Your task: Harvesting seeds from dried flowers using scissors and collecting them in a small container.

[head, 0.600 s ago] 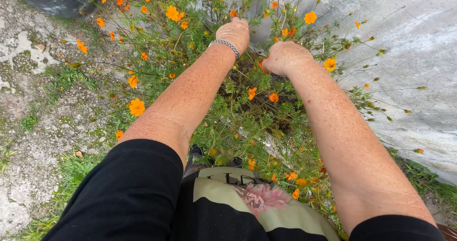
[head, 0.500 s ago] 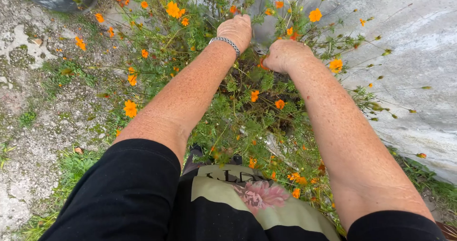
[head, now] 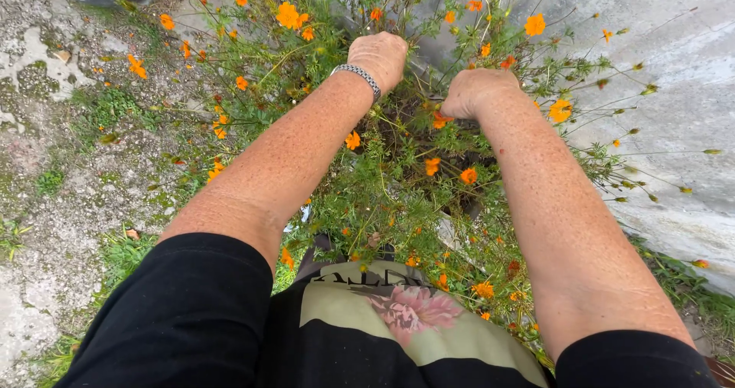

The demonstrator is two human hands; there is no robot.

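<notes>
left hand (head: 379, 55) fisted on stems | right hand (head: 475, 91) fisted on stems (head: 417, 101) | risk: stems may snap, hard pull

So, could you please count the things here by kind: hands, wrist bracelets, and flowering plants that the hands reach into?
Bare hands: 2, the left hand and the right hand, both curled among the stems.
Silver metal link bracelet: 1, on the left wrist.
Green bushy plant with small orange flowers: 1 clump.
Total: 4.
</notes>
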